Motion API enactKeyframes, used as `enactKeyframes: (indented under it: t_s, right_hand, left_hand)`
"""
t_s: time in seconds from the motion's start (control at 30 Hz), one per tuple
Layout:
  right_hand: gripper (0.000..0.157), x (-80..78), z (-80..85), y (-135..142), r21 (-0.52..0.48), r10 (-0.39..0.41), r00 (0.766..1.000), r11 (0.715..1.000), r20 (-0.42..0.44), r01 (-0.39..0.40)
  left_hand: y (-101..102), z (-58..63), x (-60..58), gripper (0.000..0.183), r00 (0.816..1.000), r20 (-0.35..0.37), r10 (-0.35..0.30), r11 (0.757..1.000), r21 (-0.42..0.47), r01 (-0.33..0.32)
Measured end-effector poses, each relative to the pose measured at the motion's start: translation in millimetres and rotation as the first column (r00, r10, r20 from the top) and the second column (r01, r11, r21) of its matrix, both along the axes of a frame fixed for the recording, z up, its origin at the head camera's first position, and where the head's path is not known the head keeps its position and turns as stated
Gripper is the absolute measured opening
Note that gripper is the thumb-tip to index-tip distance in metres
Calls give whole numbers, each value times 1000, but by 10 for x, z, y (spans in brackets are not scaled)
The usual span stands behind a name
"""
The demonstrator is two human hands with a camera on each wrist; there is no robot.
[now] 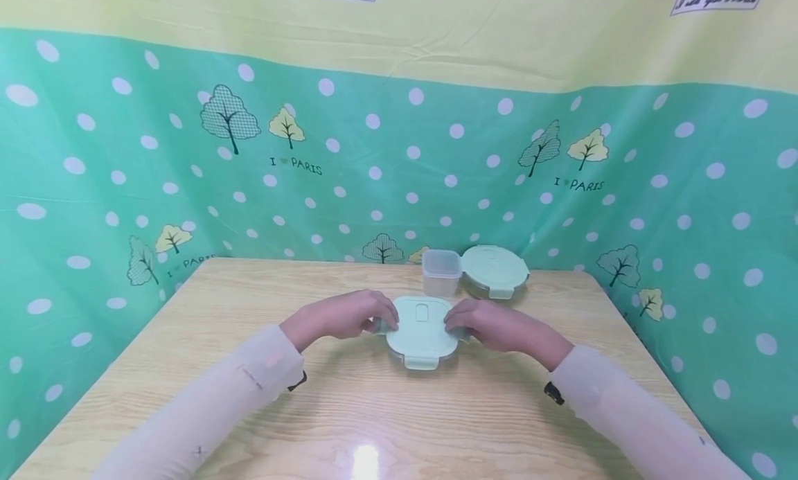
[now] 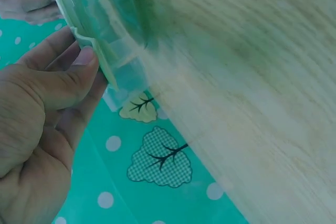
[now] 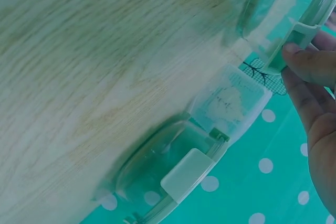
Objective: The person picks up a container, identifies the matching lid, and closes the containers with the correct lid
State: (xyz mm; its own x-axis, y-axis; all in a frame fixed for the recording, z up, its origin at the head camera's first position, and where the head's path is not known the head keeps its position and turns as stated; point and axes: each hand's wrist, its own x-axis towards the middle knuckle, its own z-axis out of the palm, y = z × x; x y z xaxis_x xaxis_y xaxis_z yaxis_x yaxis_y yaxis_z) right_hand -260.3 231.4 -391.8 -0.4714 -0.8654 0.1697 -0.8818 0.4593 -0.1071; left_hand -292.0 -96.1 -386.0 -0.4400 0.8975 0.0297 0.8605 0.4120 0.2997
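Observation:
A clear food container with a pale green lid (image 1: 421,331) is between my two hands over the table. One side latch (image 1: 421,363) faces me and hangs down. From the left, my left hand (image 1: 358,312) pinches the lid's edge, fingers on top; its thumb presses the left latch (image 2: 89,43) in the left wrist view. My right hand (image 1: 492,322) mirrors it on the right side. In the right wrist view, that thumb lies on the right latch (image 3: 302,36), which angles outward from the clear wall. The container's inside is hidden from above by the lid.
Behind the container stand a small translucent plastic box (image 1: 441,280) and, beside it, a larger round container (image 1: 495,267) with a green lid. The wooden table (image 1: 237,307) ends at a green and yellow printed cloth (image 1: 424,147) behind and at both sides.

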Motion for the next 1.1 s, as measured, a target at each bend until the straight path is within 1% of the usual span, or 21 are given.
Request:
enactKeyframes:
  t_s: [0.07, 0.23, 0.5, 0.77, 0.87, 1.0, 1.1]
  right_hand:
    - [38, 3, -3, -4, -6, 9, 1000, 1000, -12, -9]
    - [37, 21, 0, -14, 4, 22, 999, 1000, -37, -22]
    - [37, 23, -28, -26, 34, 11, 998, 999, -61, -9]
    - [35, 38, -4, -37, 53, 12, 997, 999, -77, -8]
    - [33, 33, -6, -40, 47, 13, 996, 999, -86, -9]
    - [32, 13, -18, -36, 45, 12, 995, 999, -104, -8]
    - [32, -5, -28, -34, 62, 7, 992, 998, -126, 0]
  left_hand:
    - [1, -12, -3, 45, 1000, -8, 7, 1000, -5, -7]
    - [10, -27, 15, 45, 999, -43, -2, 1000, 1, 2]
    - [-18, -32, 26, 43, 996, -89, -28, 1000, -13, 27]
    - [-42, -47, 12, 48, 992, -116, -51, 999, -11, 50]
    - [-40, -58, 5, 47, 987, -150, -63, 998, -10, 63]
    - [-29, -90, -7, 44, 970, -228, -87, 996, -22, 85]
    - [-24, -119, -17, 43, 957, -274, -94, 995, -36, 88]
